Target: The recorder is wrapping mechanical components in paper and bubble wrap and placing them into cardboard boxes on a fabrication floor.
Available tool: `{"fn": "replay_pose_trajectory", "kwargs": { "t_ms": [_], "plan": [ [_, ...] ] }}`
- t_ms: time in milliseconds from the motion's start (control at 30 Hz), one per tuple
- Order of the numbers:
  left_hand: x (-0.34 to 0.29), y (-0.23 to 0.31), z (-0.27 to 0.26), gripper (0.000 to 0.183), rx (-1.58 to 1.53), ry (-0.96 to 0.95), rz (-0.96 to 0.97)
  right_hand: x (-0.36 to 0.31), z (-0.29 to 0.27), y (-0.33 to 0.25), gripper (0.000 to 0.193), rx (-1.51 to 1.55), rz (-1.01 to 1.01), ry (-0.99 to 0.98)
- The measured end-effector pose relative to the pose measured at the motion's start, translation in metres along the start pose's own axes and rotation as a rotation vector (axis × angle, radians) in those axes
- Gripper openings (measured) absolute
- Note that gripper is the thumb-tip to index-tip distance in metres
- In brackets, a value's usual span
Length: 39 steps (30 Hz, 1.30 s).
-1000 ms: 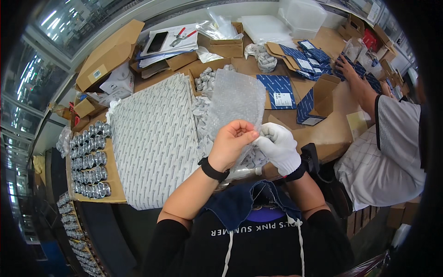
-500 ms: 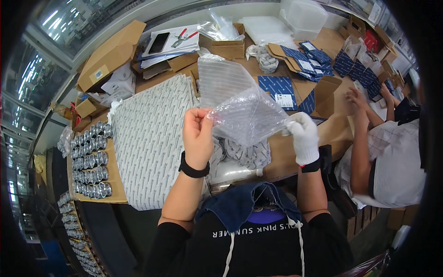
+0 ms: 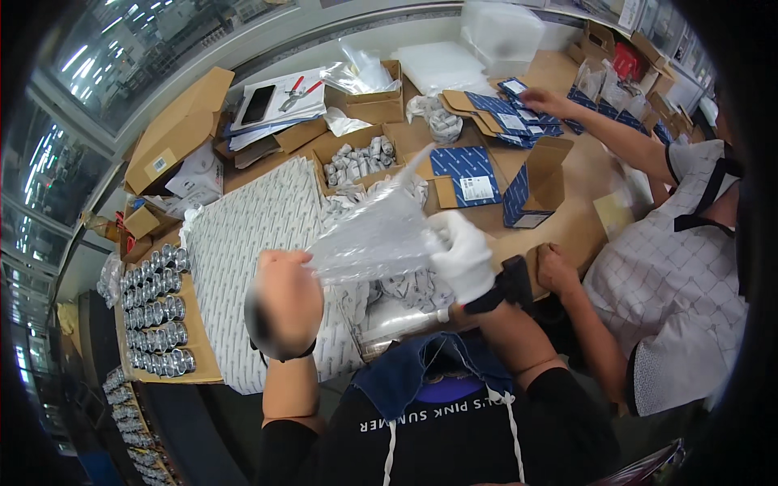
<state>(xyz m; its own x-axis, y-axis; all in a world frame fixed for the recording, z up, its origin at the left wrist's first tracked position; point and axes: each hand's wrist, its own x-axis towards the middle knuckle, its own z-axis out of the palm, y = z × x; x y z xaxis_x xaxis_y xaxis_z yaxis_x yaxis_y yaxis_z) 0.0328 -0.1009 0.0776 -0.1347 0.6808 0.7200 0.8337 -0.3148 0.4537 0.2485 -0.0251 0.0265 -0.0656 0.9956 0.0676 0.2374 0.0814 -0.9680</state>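
Observation:
A clear, crinkled plastic bag (image 3: 374, 236) stretches between my hands above the table, its top corner pointing up and away. My bare left hand (image 3: 290, 298), smeared by motion, has its fingertips closed at the bag's left edge. On the other side, my right hand (image 3: 463, 257) in a white glove grips the right edge with bent fingers. Beneath the bag lie crumpled pieces of printed wrapping paper (image 3: 409, 290). Left of it, a stack of printed paper sheets (image 3: 243, 259) covers the table. Behind it stands an open carton of paper-wrapped parts (image 3: 356, 164).
Rows of shiny metal parts (image 3: 158, 312) stand at the left. Flat blue boxes (image 3: 468, 176) and an open blue carton (image 3: 535, 190) lie right of centre. A co-worker's hand (image 3: 547, 103) reaches to the blue boxes; the other hand (image 3: 557, 269) rests at the table edge.
Both my hands have moved left, with the bag now lower and narrower, uncovering the carton of wrapped parts. The co-worker has leaned in and stretched an arm to the blue boxes.

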Motion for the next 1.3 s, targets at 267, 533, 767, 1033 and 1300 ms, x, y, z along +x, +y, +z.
{"fn": "replay_pose_trajectory", "kwargs": {
  "t_ms": [267,533,767,1033,1300],
  "plan": [
    [-0.014,-0.045,-0.091,0.031,0.629,0.53,0.159,0.002,-0.011,-0.003,0.079,0.193,-0.133,-0.628],
    [-0.069,-0.13,-0.12,0.025,0.805,0.204,-0.225,0.083,-0.082,0.119,0.085,-0.612,0.358,0.061],
    [-0.15,-0.192,-0.055,0.031,0.531,-0.201,-0.555,0.14,-0.169,0.185,0.08,-0.74,0.267,0.488],
    [-0.153,-0.16,-0.013,0.05,0.385,-0.397,-0.629,0.142,-0.086,0.119,0.121,-0.99,0.41,0.104],
    [-0.143,-0.13,0.009,0.048,0.301,-0.388,-0.609,0.167,-0.11,0.156,0.101,-0.797,0.481,0.042]
  ]
}}
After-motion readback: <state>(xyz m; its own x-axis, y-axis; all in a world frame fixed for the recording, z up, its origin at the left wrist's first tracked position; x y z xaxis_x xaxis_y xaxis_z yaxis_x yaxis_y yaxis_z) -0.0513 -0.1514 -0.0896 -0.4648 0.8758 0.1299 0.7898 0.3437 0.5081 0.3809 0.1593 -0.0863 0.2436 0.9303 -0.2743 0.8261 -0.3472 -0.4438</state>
